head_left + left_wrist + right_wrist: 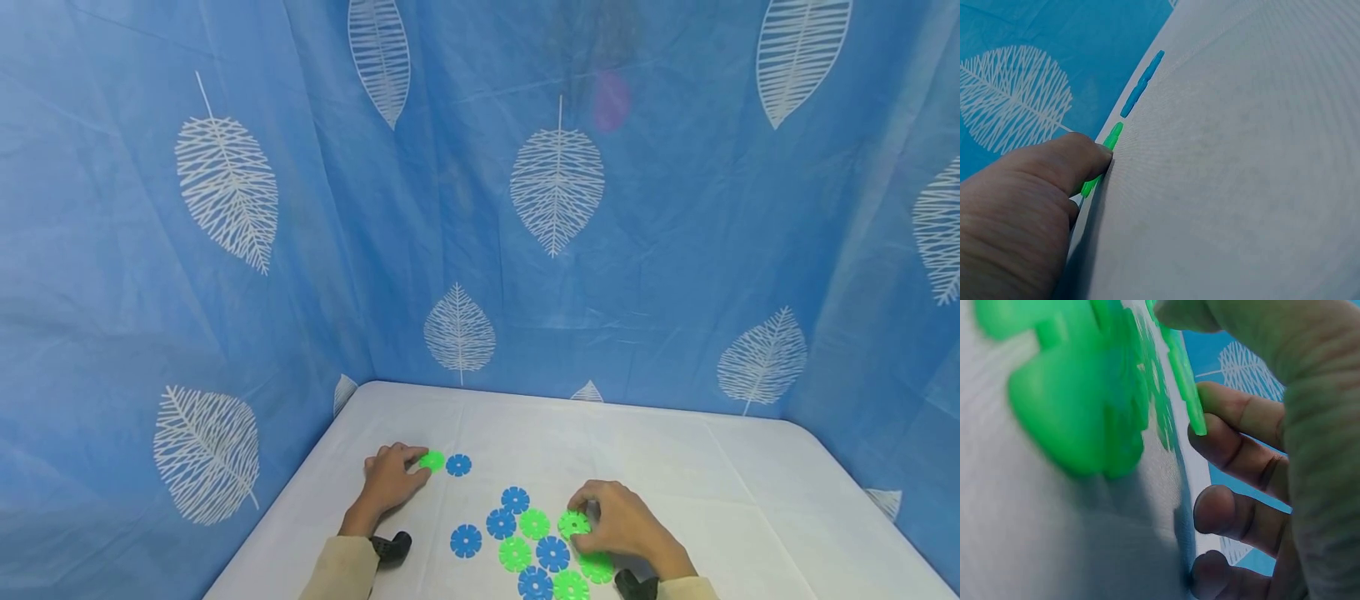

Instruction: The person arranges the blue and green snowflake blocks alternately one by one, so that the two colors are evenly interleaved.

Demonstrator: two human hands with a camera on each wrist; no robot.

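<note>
1. Green disc, notched rim, left part of the worktop: pinched at its edge by the left hand. That grip is thumb and index finger; can't tell if the disc is off the surface.
2. Second green disc, right of the middle: pinched by the right hand, thumb one side, fingers the other. In the right wrist view the lower two fingers sit apart from it.
3. Blue disc lies flat just beside the left hand's disc, on its right.
4. Low green disc partly under the right hand, near its wrist.
5. Loose cluster left of and below the right hand: blue and green discs mixed, flat, some touching or nearly so.
6. Lone blue disc left of the cluster, apart.
7. Both wrists: dark gadget, beige sleeve.
8. White cloth on the worktop; blue curtain behind and at the sides, white leaf prints.
</note>
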